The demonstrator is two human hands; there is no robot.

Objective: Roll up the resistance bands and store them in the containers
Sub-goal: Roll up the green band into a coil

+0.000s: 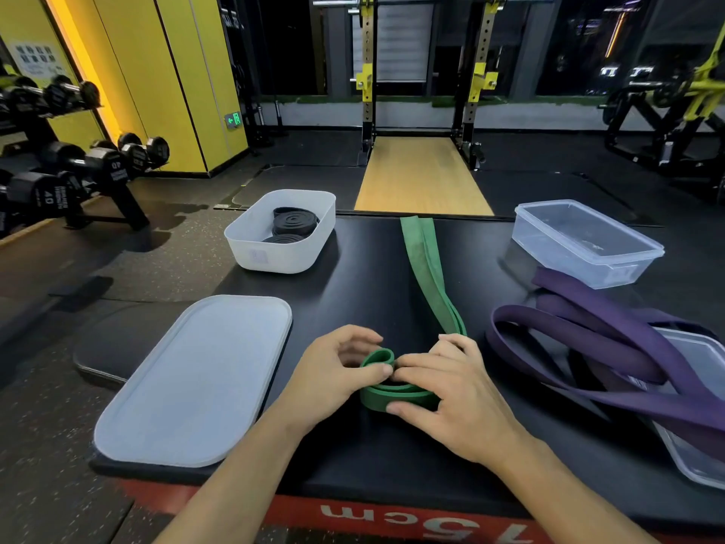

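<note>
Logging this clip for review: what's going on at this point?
A person is starting to roll the green band on the black platform: the left hand and right hand grip its curled near end, the rest trailing away unrolled. Rolled black bands already sit in the white tub. The purple band lies loose at right, near a clear container with no band in it.

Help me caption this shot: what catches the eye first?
The left hand and right hand, near centre, pinch the first coil of the green band; its tail runs away across the table. At right lie tangled purple bands, and rolled black bands sit in the white tub at far left.
</note>
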